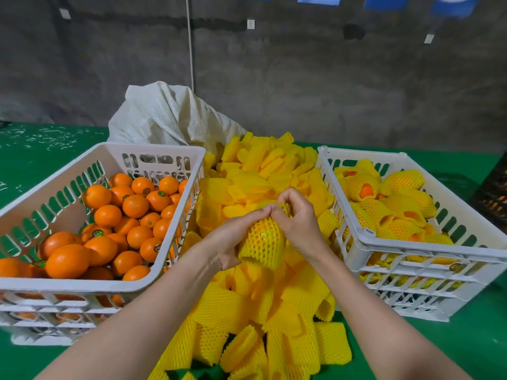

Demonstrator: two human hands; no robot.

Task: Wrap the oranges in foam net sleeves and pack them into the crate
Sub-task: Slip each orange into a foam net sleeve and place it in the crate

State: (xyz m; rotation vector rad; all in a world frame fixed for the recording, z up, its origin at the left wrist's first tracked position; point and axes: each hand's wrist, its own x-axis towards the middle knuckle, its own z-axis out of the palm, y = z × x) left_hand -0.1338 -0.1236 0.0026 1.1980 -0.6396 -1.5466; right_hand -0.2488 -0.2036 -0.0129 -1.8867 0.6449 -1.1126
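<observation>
Both hands hold one orange in a yellow foam net sleeve (264,241) above the sleeve pile; orange skin shows through the mesh. My left hand (235,236) cups it from the left, fingertips pinching the sleeve's top edge. My right hand (297,218) pinches the same top edge from the right. A white crate (153,266) on the left holds several bare oranges (109,237). Another white crate (365,237) on the right holds several sleeved oranges (395,207).
A heap of loose yellow foam sleeves (263,311) fills the green table (452,349) between the crates. A white woven sack (170,116) stands behind the pile. A dark crate (493,198) sits at the far right edge. A grey wall is behind.
</observation>
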